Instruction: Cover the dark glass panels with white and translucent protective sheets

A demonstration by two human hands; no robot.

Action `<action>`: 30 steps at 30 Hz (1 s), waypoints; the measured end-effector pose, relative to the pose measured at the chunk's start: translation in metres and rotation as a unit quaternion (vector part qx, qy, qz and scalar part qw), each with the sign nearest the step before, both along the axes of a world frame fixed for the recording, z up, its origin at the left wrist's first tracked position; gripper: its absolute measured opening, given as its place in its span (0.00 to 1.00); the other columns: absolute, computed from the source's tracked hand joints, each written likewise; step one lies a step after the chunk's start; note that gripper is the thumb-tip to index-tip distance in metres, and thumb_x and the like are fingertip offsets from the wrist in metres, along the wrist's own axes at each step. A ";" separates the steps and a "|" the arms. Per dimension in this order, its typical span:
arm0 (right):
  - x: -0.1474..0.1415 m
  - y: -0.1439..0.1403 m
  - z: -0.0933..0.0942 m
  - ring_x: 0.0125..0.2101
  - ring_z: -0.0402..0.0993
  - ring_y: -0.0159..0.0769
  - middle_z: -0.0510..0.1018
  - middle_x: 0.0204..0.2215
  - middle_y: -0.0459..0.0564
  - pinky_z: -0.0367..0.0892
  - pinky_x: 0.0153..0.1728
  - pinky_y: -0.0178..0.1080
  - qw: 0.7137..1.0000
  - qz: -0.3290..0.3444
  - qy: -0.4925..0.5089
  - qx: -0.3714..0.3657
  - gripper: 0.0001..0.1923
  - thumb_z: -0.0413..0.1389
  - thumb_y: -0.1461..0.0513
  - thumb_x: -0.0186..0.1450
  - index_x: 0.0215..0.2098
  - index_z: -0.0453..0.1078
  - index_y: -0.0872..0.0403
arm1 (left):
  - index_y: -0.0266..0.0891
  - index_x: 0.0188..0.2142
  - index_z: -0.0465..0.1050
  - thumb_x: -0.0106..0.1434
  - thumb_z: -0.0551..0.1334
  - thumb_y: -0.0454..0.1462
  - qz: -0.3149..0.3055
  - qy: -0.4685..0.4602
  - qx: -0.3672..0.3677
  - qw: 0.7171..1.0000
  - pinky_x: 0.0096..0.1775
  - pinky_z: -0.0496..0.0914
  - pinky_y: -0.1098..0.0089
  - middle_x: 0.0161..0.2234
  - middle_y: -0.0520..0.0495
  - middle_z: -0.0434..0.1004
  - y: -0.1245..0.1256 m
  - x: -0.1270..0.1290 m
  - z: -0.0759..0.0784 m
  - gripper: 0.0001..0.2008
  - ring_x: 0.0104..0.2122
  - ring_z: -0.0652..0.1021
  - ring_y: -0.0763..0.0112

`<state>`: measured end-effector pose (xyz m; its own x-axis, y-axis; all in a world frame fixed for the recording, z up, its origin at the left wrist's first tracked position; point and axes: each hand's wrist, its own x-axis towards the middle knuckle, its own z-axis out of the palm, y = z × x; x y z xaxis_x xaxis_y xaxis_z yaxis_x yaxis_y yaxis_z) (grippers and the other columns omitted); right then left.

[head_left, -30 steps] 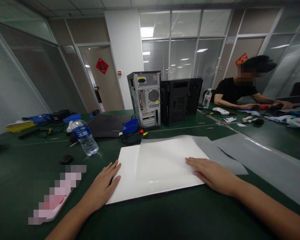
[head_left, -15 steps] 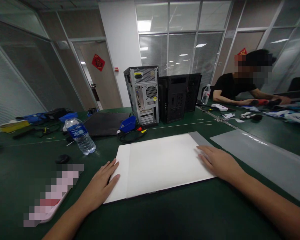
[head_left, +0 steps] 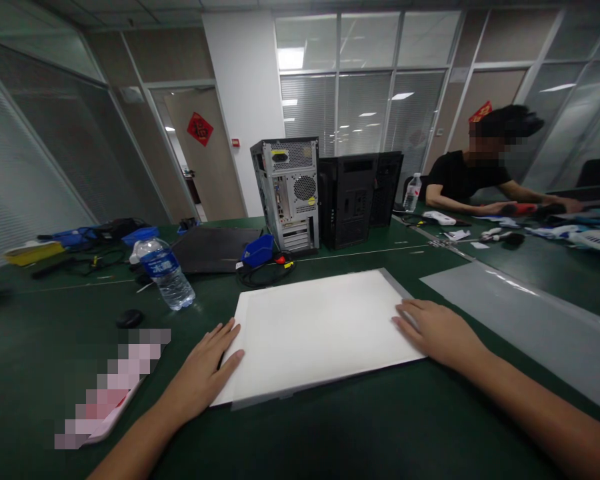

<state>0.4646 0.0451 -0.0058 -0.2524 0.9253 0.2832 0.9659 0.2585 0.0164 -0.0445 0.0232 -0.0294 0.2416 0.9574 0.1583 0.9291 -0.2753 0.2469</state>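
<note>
A flat white rectangular panel lies on the table, with a thin pale translucent sheet over most of it. The sheet's lower left corner sticks out a little past the panel's near edge. My left hand rests at the left edge, fingers stretched and thumb on the white surface. At the right edge, my right hand lies with its fingers extended onto the sheet. A narrow grey strip shows along the far right side; its kind I cannot make out.
A large translucent sheet lies on the green table at right. At left are a water bottle, a black mouse and a partly pixelated pink item. Computer cases stand behind. A person sits far right.
The thin sheet has slid left across the panel, so its left edge lies closer to my left hand. Both hands stay at the panel's sides. The view has tilted slightly.
</note>
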 end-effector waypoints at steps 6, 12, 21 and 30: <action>-0.010 -0.003 0.000 0.53 0.74 0.54 0.78 0.55 0.60 0.70 0.52 0.57 0.999 0.020 -0.026 -0.001 0.31 0.42 0.46 0.74 0.54 0.77 0.55 | 0.40 0.70 0.58 0.72 0.52 0.56 -0.003 0.010 -0.003 1.000 0.67 0.54 0.43 0.72 0.41 0.54 0.000 -0.001 0.000 0.35 0.70 0.58 0.50; -0.013 -0.004 -0.002 0.54 0.73 0.54 0.76 0.57 0.59 0.68 0.53 0.58 0.999 0.032 -0.023 0.001 0.31 0.42 0.44 0.74 0.56 0.76 0.53 | 0.41 0.70 0.60 0.71 0.54 0.55 -0.008 0.005 0.014 1.000 0.67 0.56 0.43 0.71 0.41 0.57 0.001 -0.001 -0.001 0.34 0.69 0.61 0.48; -0.015 -0.006 -0.002 0.57 0.71 0.53 0.74 0.59 0.57 0.66 0.55 0.57 0.998 0.048 -0.031 -0.014 0.32 0.41 0.43 0.74 0.59 0.74 0.52 | 0.39 0.68 0.62 0.73 0.49 0.52 0.012 -0.020 -0.009 1.000 0.68 0.53 0.46 0.70 0.42 0.58 0.003 0.000 0.003 0.31 0.70 0.60 0.52; 0.018 0.013 -0.005 0.58 0.69 0.53 0.75 0.58 0.56 0.65 0.57 0.58 1.000 -0.009 -0.009 -0.023 0.32 0.40 0.44 0.74 0.60 0.74 0.51 | 0.40 0.67 0.65 0.73 0.50 0.51 0.015 -0.033 -0.003 0.999 0.68 0.55 0.46 0.69 0.43 0.61 0.005 0.000 0.002 0.30 0.69 0.62 0.52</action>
<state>0.4829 0.0580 -0.0109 -0.2407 0.9415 0.2361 0.9699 0.2424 0.0222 -0.0448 0.0277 -0.0277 0.2013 0.9650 0.1682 0.9185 -0.2456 0.3099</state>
